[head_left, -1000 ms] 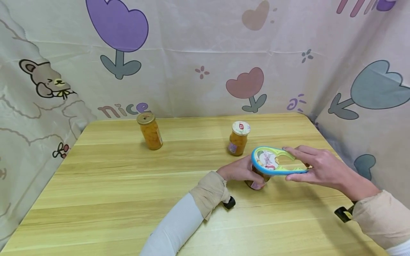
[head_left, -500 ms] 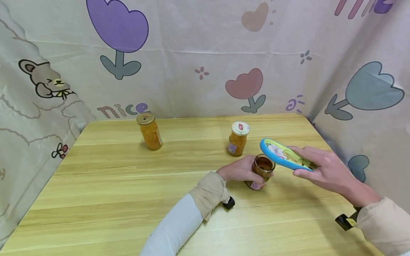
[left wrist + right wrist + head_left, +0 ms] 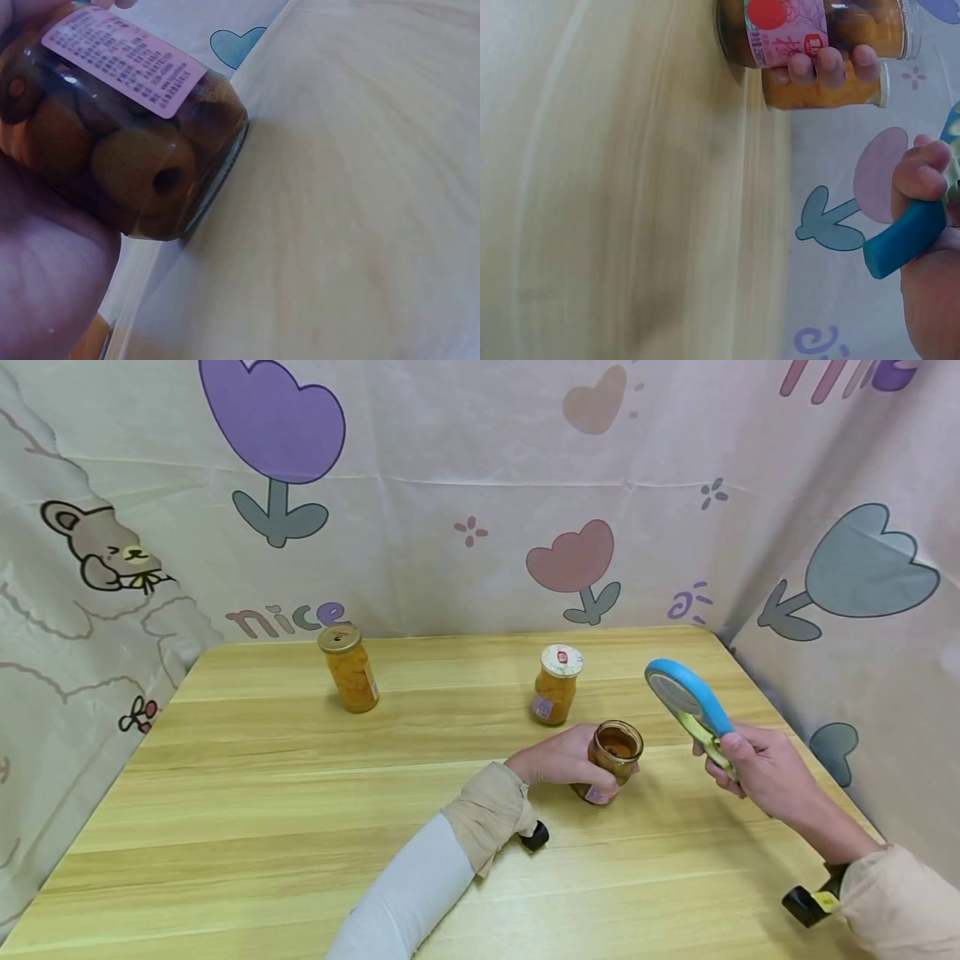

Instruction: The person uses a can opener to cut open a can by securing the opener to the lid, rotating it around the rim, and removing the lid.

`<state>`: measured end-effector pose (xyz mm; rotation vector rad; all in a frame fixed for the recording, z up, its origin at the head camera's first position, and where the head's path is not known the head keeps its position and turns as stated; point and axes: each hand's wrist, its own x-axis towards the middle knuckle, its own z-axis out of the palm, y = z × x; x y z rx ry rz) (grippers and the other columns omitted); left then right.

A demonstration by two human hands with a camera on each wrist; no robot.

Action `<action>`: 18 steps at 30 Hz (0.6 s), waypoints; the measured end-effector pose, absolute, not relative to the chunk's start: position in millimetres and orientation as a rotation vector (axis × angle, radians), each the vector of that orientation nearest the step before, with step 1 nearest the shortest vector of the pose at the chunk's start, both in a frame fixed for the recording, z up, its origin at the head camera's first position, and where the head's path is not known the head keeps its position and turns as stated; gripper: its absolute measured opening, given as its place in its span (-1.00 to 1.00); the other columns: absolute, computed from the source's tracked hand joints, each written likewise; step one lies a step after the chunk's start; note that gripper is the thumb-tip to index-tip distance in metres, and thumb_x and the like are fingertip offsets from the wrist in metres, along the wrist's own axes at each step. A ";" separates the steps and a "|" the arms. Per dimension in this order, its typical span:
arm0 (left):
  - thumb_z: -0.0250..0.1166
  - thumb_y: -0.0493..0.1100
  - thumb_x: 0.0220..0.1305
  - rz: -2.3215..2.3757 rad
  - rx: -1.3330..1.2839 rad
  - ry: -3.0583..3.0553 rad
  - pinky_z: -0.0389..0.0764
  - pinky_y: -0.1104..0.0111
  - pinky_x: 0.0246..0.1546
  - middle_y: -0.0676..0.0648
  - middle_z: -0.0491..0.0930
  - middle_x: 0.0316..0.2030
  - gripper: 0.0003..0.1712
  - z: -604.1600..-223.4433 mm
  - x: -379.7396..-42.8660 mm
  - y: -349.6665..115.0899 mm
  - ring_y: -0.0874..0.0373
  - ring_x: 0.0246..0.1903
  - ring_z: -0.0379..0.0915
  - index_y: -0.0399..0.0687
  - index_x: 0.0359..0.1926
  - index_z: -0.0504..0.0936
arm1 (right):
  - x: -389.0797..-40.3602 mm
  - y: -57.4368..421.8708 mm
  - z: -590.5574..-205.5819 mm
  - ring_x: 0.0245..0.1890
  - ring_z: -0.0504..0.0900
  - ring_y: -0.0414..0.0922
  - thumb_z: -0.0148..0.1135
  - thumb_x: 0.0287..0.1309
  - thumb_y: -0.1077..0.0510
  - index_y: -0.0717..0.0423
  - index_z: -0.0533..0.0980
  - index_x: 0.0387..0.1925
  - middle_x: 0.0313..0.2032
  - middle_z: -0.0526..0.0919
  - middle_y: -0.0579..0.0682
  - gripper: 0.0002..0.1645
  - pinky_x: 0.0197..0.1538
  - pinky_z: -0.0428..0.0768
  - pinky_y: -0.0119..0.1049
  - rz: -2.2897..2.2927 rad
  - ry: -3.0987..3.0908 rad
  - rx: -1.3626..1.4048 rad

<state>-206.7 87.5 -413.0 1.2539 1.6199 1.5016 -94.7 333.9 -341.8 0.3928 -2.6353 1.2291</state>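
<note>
My left hand (image 3: 564, 758) grips a lidless glass jar (image 3: 617, 752) of dark round fruit on the table, its open mouth facing up. A pink label (image 3: 124, 60) covers part of its side in the left wrist view. To the right, my right hand (image 3: 768, 768) holds a blue and green jar opener (image 3: 697, 693) raised and tilted, apart from the jar. A pale round disc (image 3: 673, 690) sits in the opener's ring, its face turned toward the left. In the right wrist view, my left fingers (image 3: 829, 67) wrap the jar, and the opener's blue handle (image 3: 907, 238) shows in my right hand.
Behind the open jar stands a jar of orange fruit (image 3: 555, 687) with a white patterned lid. A taller jar of orange fruit (image 3: 350, 670) with a gold lid stands at the back left. A printed cloth (image 3: 420, 510) hangs behind the wooden table (image 3: 300, 827).
The right hand has lifted the jar opener off the jar and moved it up and right, turning it over. The jar's mouth has become visible. The left hand has stayed on the jar.
</note>
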 end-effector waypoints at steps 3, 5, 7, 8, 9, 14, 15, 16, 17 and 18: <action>0.30 -0.35 -0.02 1.503 1.252 1.617 0.46 0.46 0.03 -0.26 0.60 -0.04 -0.49 -412.7 -206.9 87.4 0.29 -0.15 0.50 -0.14 0.04 0.48 | -94.2 335.5 -342.9 -0.71 0.42 -0.14 -0.35 0.55 0.12 0.50 0.46 0.03 -0.48 0.56 -0.06 -0.45 -0.73 0.37 -0.23 1.395 -2.625 0.462; 0.30 -0.36 -0.02 1.504 1.256 1.620 0.46 0.46 0.03 -0.26 0.60 -0.05 -0.50 -412.8 -207.2 87.5 0.29 -0.16 0.50 -0.19 0.04 0.48 | -94.7 336.7 -344.1 -0.70 0.43 -0.11 -0.46 0.56 0.11 0.62 0.29 0.16 -0.39 0.57 -0.04 -0.38 -0.70 0.36 -0.19 1.514 -2.618 0.510; 0.29 -0.37 -0.01 1.499 1.269 1.624 0.46 0.46 0.03 -0.27 0.60 -0.05 -0.50 -412.3 -207.2 87.9 0.30 -0.17 0.50 -0.25 0.05 0.48 | -94.7 337.6 -345.9 -0.71 0.42 -0.09 -0.53 0.56 0.07 0.64 0.24 0.19 -0.38 0.57 -0.05 -0.32 -0.69 0.36 -0.17 1.593 -2.620 0.508; 0.29 -0.37 -0.01 1.494 1.275 1.631 0.46 0.46 0.04 -0.27 0.60 -0.05 -0.49 -412.2 -207.3 88.0 0.30 -0.17 0.50 -0.27 0.05 0.48 | -94.5 338.1 -347.0 -0.72 0.42 -0.08 -0.55 0.56 0.04 0.63 0.23 0.19 -0.39 0.57 -0.06 -0.30 -0.68 0.37 -0.17 1.624 -2.620 0.491; 0.29 -0.37 0.00 1.487 1.281 1.639 0.46 0.46 0.04 -0.25 0.61 -0.06 -0.49 -412.1 -207.2 88.2 0.31 -0.17 0.50 -0.29 0.05 0.47 | -94.4 338.7 -348.2 -0.72 0.42 -0.08 -0.57 0.56 0.02 0.60 0.24 0.20 -0.39 0.57 -0.07 -0.29 -0.68 0.37 -0.16 1.647 -2.619 0.474; 0.30 -0.34 0.00 1.471 1.289 1.676 0.45 0.47 0.03 -0.17 0.63 -0.07 -0.50 -410.7 -207.2 88.2 0.32 -0.18 0.49 -0.27 0.05 0.49 | -94.9 342.2 -354.8 -0.72 0.43 -0.14 -0.59 0.54 -0.05 0.34 0.35 0.18 -0.39 0.57 -0.05 -0.30 -0.72 0.35 -0.16 1.958 -2.501 0.466; 0.30 -0.33 0.01 1.472 1.287 1.676 0.46 0.48 0.02 -0.17 0.63 -0.08 -0.50 -410.5 -207.2 88.1 0.32 -0.18 0.49 -0.27 0.05 0.49 | -95.1 342.6 -356.2 -0.71 0.43 -0.16 -0.60 0.53 -0.07 0.27 0.37 0.17 -0.38 0.57 -0.04 -0.31 -0.72 0.36 -0.18 2.067 -2.455 0.477; 0.30 -0.33 0.01 1.476 1.288 1.672 0.46 0.48 0.02 -0.19 0.63 -0.07 -0.51 -410.3 -207.3 88.0 0.32 -0.18 0.49 -0.27 0.05 0.49 | -95.0 342.8 -357.6 -0.69 0.44 -0.17 -0.62 0.53 -0.08 0.22 0.39 0.16 -0.37 0.57 -0.02 -0.31 -0.72 0.36 -0.20 2.180 -2.403 0.493; 0.30 -0.34 0.01 1.481 1.285 1.661 0.46 0.47 0.03 -0.21 0.62 -0.06 -0.50 -410.3 -207.4 88.1 0.32 -0.17 0.49 -0.27 0.05 0.49 | -94.7 342.6 -359.1 -0.67 0.45 -0.19 -0.63 0.52 -0.10 0.16 0.41 0.15 -0.36 0.57 -0.02 -0.30 -0.71 0.39 -0.25 2.283 -2.355 0.494; 0.30 -0.34 0.01 1.485 1.287 1.651 0.46 0.47 0.03 -0.22 0.62 -0.05 -0.50 -410.2 -207.4 88.1 0.31 -0.17 0.49 -0.29 0.05 0.49 | -94.4 342.4 -360.7 -0.64 0.46 -0.20 -0.64 0.51 -0.12 0.14 0.42 0.15 -0.34 0.57 -0.01 -0.28 -0.70 0.42 -0.30 2.396 -2.300 0.495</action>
